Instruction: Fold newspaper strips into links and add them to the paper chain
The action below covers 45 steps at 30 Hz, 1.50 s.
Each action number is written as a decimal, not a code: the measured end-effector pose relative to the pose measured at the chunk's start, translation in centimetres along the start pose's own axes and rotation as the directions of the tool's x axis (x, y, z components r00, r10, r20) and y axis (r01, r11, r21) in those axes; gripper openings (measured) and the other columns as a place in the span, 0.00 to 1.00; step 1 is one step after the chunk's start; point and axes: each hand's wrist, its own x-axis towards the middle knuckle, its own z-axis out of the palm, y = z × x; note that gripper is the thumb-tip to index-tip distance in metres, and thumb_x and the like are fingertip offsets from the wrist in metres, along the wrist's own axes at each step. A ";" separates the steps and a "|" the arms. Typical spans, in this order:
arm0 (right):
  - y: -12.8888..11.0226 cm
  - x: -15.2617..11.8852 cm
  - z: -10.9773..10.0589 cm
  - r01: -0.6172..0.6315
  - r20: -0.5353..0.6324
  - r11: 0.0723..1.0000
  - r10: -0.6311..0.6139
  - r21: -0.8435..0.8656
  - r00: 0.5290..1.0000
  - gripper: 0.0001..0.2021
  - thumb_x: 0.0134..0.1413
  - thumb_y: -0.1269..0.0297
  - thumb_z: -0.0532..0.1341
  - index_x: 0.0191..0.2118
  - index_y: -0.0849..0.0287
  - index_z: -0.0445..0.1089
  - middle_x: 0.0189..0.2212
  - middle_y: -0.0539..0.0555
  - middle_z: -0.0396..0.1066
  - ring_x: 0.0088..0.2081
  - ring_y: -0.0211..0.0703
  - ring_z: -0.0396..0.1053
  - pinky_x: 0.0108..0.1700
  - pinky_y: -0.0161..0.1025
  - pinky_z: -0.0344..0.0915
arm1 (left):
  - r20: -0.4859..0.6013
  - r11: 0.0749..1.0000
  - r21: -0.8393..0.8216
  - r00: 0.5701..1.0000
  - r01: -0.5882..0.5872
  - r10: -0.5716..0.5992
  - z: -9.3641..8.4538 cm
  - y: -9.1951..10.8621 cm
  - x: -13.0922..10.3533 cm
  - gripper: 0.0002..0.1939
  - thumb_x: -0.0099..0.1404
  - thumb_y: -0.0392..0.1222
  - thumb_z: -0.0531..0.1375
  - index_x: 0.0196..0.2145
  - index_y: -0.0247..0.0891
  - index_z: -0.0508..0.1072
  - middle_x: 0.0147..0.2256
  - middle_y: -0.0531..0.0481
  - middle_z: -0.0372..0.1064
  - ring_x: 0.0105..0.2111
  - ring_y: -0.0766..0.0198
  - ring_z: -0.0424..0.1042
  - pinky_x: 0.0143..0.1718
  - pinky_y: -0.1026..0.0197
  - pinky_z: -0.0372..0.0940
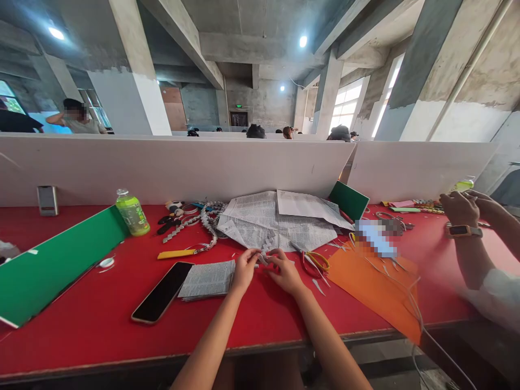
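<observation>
Your left hand [244, 271] and right hand [285, 274] are both drawn into a pinch, fingertips nearly meeting on a small folded grey-white printed-paper piece [263, 259]. It sits between them, left fingertips one side, right the other, neither hand clearly nearer; long axis too small to tell. Just beyond: a wide creased sheet of black-and-white printed paper [247, 216]. Right of your right hand: scissors with red and yellow loop handles [304, 254]. Left of your left hand: a stack of rectangular printed-paper pieces [209, 277], then a black-screened smartphone [162, 292], all on the red tabletop [101, 325]
</observation>
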 end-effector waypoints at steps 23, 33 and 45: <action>-0.5 -0.3 0.9 -0.007 0.009 0.996 0.006 0.087 1.000 0.06 0.49 0.63 0.59 0.36 0.55 0.65 0.47 0.53 0.60 0.31 0.35 0.66 0.34 0.34 0.64 | -0.054 0.994 0.097 0.997 -0.047 0.053 -0.5 -0.4 -0.3 0.12 0.57 0.40 0.55 0.40 0.37 0.67 0.30 0.50 0.72 0.32 0.65 0.71 0.34 0.64 0.64; -0.9 0.6 1.4 -0.010 0.001 0.984 0.010 0.175 1.000 0.08 0.47 0.62 0.61 0.27 0.58 0.62 0.39 0.53 0.60 0.33 0.37 0.63 0.35 0.35 0.63 | -0.063 0.997 0.071 0.997 -0.028 0.033 -0.1 -0.8 -0.3 0.13 0.56 0.37 0.56 0.41 0.38 0.66 0.27 0.52 0.70 0.29 0.66 0.70 0.32 0.65 0.63; -0.5 0.0 0.9 -0.051 0.068 0.967 0.035 0.251 0.997 0.04 0.50 0.64 0.59 0.30 0.59 0.65 0.44 0.55 0.60 0.37 0.38 0.65 0.39 0.36 0.63 | -0.005 0.986 0.159 0.998 -0.054 0.055 -0.2 -0.6 -0.5 0.12 0.58 0.38 0.54 0.41 0.40 0.65 0.27 0.53 0.70 0.30 0.65 0.70 0.34 0.64 0.62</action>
